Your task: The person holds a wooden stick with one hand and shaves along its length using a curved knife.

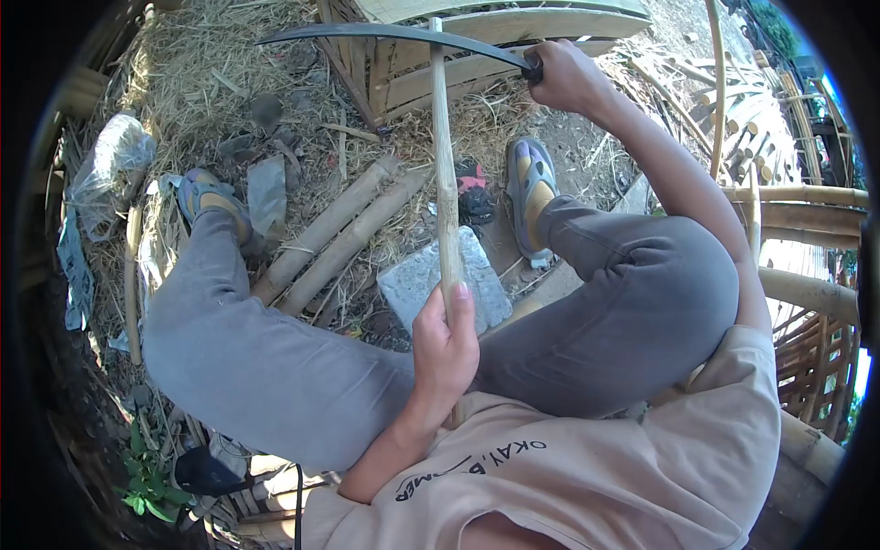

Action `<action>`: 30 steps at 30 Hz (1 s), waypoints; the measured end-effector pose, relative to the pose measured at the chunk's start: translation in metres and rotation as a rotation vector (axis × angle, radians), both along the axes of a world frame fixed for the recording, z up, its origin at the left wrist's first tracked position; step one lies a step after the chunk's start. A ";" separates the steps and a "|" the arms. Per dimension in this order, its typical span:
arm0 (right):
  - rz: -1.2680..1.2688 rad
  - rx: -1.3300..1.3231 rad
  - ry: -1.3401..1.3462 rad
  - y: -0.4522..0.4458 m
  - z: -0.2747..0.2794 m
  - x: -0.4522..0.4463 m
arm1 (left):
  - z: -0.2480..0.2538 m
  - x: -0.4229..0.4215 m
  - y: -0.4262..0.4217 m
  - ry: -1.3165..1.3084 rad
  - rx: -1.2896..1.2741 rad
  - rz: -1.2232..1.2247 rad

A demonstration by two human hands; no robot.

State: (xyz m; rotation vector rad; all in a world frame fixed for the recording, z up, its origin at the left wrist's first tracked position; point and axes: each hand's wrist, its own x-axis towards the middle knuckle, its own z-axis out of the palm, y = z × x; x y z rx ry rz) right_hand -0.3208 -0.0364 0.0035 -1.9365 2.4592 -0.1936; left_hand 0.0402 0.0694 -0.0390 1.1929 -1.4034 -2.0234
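My left hand (445, 344) is closed round the lower part of a long pale stick (445, 165), thumb pressed along it. The stick points away from my body, between my knees. My right hand (568, 78) grips the dark handle of a sickle (394, 32) at the far side. Its long curved blade reaches left and crosses the stick just below the far tip. Whether the edge bites into the wood, I cannot tell. Below the stick, a flat grey stone block (481, 275) lies on the ground between my legs.
Two bamboo poles (353, 234) lie left of the stone. A slatted wooden frame (477, 50) stands beyond the blade. Cut bamboo pieces (752, 119) are piled at far right, near bamboo rails (807, 215). A plastic bag (115, 165) is at left; straw covers the ground.
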 end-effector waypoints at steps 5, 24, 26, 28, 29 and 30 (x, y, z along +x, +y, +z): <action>0.211 0.065 -0.001 0.008 0.011 0.029 | 0.001 -0.001 0.002 -0.031 -0.016 -0.006; 0.115 0.127 -0.058 0.014 0.014 0.026 | 0.021 -0.004 -0.003 -0.200 -0.236 -0.116; 0.149 0.218 -0.007 0.010 0.032 0.049 | 0.023 -0.004 -0.003 -0.250 -0.278 -0.136; 0.220 0.216 0.047 0.010 0.034 0.061 | 0.029 -0.005 -0.005 -0.306 -0.256 -0.181; 0.238 0.208 0.057 0.009 0.032 0.065 | 0.030 -0.006 -0.006 -0.334 -0.245 -0.207; 0.254 0.201 0.067 0.007 0.031 0.069 | 0.030 -0.006 -0.006 -0.353 -0.260 -0.216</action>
